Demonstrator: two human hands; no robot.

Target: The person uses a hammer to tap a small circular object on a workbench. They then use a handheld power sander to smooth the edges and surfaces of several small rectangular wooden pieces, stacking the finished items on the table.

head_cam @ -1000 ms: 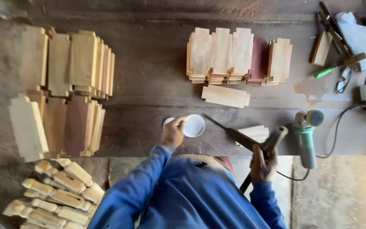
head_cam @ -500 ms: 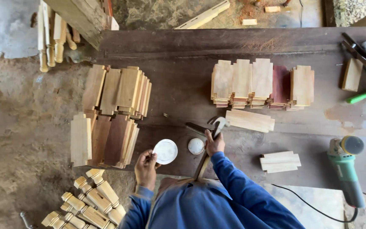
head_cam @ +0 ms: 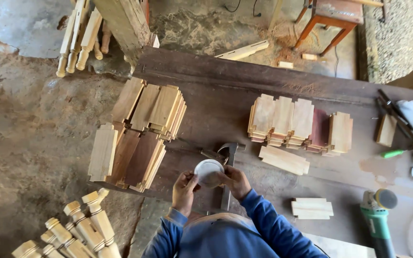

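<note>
Both my hands hold a small round white container point(head_cam: 208, 172) over the near edge of the dark wooden workbench point(head_cam: 225, 91). My left hand point(head_cam: 185, 188) grips its left side and my right hand point(head_cam: 235, 181) grips its right side. A hammer point(head_cam: 227, 165) lies on the bench just beyond and under my right hand, its handle pointing toward me. I wear blue sleeves.
Stacks of cut wooden blocks point(head_cam: 137, 134) stand at the bench's left, more stacks point(head_cam: 299, 125) at mid-right, and loose pieces point(head_cam: 311, 209) near me. A green angle grinder point(head_cam: 377, 220) lies at the right. Turned wooden spindles point(head_cam: 77, 229) lie on the dirt floor at lower left.
My right hand let go of the hammer, which now rests on the bench, and joined my left hand on the white container. The view shifted farther back.
</note>
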